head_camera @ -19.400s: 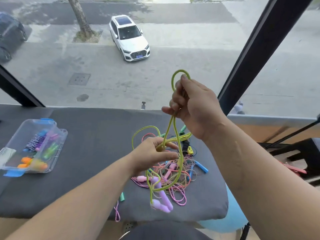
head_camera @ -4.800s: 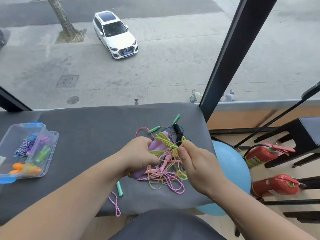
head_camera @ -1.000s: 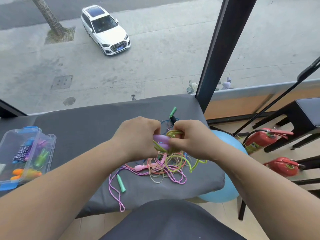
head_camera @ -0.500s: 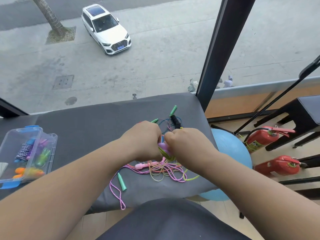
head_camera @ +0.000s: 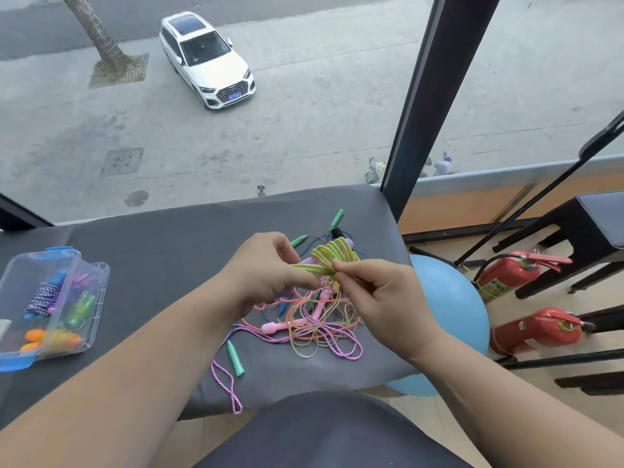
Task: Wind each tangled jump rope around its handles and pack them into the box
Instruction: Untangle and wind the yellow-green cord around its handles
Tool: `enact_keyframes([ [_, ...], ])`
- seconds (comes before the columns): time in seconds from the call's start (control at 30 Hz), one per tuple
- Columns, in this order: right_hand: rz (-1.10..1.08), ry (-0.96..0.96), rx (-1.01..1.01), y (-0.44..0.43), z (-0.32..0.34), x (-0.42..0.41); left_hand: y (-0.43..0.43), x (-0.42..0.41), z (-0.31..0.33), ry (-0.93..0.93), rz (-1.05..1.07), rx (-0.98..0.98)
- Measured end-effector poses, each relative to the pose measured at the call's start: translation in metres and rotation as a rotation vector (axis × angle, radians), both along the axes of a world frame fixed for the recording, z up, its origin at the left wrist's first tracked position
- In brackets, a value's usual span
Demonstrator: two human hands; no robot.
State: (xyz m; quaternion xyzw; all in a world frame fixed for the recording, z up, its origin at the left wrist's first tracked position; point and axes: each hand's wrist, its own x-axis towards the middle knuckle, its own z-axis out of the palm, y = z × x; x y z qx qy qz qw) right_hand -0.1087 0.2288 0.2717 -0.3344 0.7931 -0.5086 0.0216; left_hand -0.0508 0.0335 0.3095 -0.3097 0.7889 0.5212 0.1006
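At centre of the grey-clothed table [head_camera: 162, 251], the left hand [head_camera: 266, 275] and right hand [head_camera: 381, 295] pinch a nearly wound yellow-green jump rope [head_camera: 332, 256]; at nine o'clock, the clear plastic box [head_camera: 103, 282] holds perhaps four bundles; a pink-purple tangle [head_camera: 324, 336] awaits.

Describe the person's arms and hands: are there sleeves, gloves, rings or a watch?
The left hand and right hand wear no gloves, and I see no ring, watch or bracelet. The left forearm and right forearm are bare to the picture's edge; no sleeve shows.

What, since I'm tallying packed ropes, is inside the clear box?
Inside the clear box: a blue-white wound rope, green handles and orange handles; anything beneath them is covered.
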Motion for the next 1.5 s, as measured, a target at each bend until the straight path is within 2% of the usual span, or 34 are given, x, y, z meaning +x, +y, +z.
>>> enact_keyframes([
  [0.23,0.053,-0.410,-0.260,0.003,0.010,-0.004,0.001,0.002,0.008,0.030,0.032,0.272],
  [0.43,0.169,-0.437,-0.275,0.006,0.018,-0.009,0.005,0.003,0.009,0.029,0.109,0.472],
  [0.53,0.148,-0.522,-0.282,0.008,0.013,-0.010,0.000,0.002,0.011,0.070,0.202,0.620],
  [0.6,0.131,-0.571,-0.235,0.014,0.007,-0.012,-0.006,0.001,0.013,0.096,0.231,0.637],
  [0.67,0.147,-0.408,-0.104,0.019,0.002,-0.016,-0.006,0.004,0.015,0.097,0.194,0.631],
  [0.8,0.147,0.247,0.161,0.023,-0.008,-0.028,0.007,0.007,0.014,0.127,0.087,0.733],
  [0.9,0.184,0.522,0.234,0.018,-0.010,-0.037,0.010,0.007,0.015,0.138,-0.022,0.771],
  [0.97,0.263,0.614,0.261,0.014,-0.011,-0.043,0.011,0.009,0.018,0.122,-0.114,0.704],
  [1.03,0.359,0.565,0.367,0.014,-0.012,-0.054,0.011,0.011,0.019,0.080,-0.208,0.502],
  [1.17,0.681,0.568,0.846,0.004,-0.007,-0.071,0.013,0.016,0.016,0.002,-0.388,0.165],
  [1.3,0.768,0.351,1.113,-0.025,0.017,-0.071,0.026,0.021,0.003,-0.075,-0.630,-0.206],
  [1.4,0.792,0.300,1.150,-0.041,0.034,-0.063,0.026,0.021,-0.014,-0.098,-0.640,-0.330],
  [1.5,0.742,0.245,1.083,-0.050,0.039,-0.048,0.017,0.021,-0.028,-0.131,-0.507,-0.406],
])
